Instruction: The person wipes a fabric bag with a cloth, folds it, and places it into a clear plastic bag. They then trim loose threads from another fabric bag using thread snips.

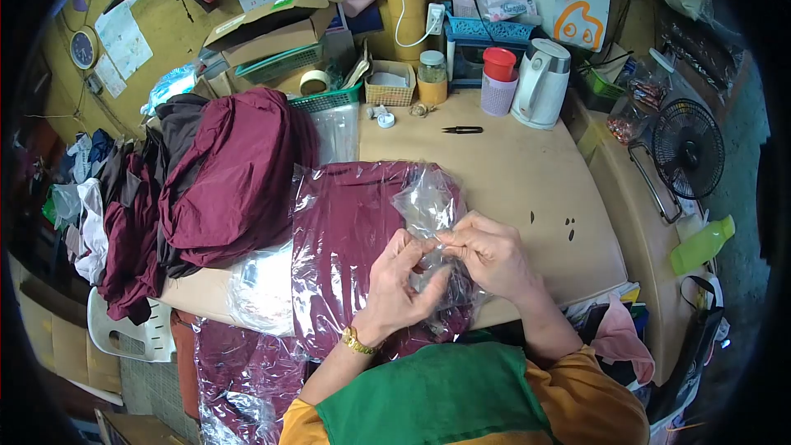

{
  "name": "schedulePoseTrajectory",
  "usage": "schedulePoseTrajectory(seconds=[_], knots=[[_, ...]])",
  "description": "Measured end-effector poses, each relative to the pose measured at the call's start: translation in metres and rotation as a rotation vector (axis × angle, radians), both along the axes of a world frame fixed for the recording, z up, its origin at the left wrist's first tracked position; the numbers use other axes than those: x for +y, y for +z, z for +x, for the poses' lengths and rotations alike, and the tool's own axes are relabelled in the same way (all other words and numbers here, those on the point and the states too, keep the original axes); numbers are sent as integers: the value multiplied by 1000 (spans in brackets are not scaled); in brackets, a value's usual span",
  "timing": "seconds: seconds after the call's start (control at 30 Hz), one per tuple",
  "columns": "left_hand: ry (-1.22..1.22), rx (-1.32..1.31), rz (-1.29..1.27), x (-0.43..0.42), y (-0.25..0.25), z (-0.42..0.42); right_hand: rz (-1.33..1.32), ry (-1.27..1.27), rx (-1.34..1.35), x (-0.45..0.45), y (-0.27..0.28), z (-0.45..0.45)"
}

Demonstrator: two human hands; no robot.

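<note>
A folded maroon garment lies on the table inside a transparent plastic bag, whose crumpled end is bunched at its right side. My right hand pinches that bunched plastic between thumb and fingers. Close beside it, my left hand has its curled fingers on the same plastic, fingertips nearly meeting those of the right; its thumb stands apart. Whatever small thing may sit between the fingertips is too small to make out.
Loose maroon garments are heaped at the left. Black thread snips lie toward the back, near a white electric kettle and a red-lidded cup. A black fan and green bottle are at the right. More bagged maroon garments hang below the edge.
</note>
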State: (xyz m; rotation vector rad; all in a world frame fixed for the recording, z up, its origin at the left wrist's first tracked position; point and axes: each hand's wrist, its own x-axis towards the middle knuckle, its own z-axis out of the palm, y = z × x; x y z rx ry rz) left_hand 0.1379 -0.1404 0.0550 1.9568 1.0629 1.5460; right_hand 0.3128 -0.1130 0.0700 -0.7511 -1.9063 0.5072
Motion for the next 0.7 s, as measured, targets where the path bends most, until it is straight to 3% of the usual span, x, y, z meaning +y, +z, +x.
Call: schedulePoseTrajectory(seconds=[0.07,0.13,0.27,0.33,0.37,0.43,0.47,0.53,0.6,0.7], knots=[[100,183,66,0,3,2,54,-26,-44,-2,0,0],[125,220,60,3,-1,0,169,-87,-155,-4,-1,0],[151,250,64,8,-8,-6,104,4,-119,2,-8,2],[123,235,58,10,-11,-5,-376,347,91,15,-21,7],[94,222,50,9,-13,-5,-381,345,92,21,-29,11],[100,93,79,10,-5,0,-1029,636,488,32,-38,16],[107,-36,113,12,0,2,-1025,637,486,32,-38,16],[93,57,120,13,0,-6,-1019,513,502,26,-34,13],[-38,178,293,20,-10,-8,-1011,489,493,24,-31,10],[1,100,280,20,-15,-5,-963,444,433,24,-21,13]])
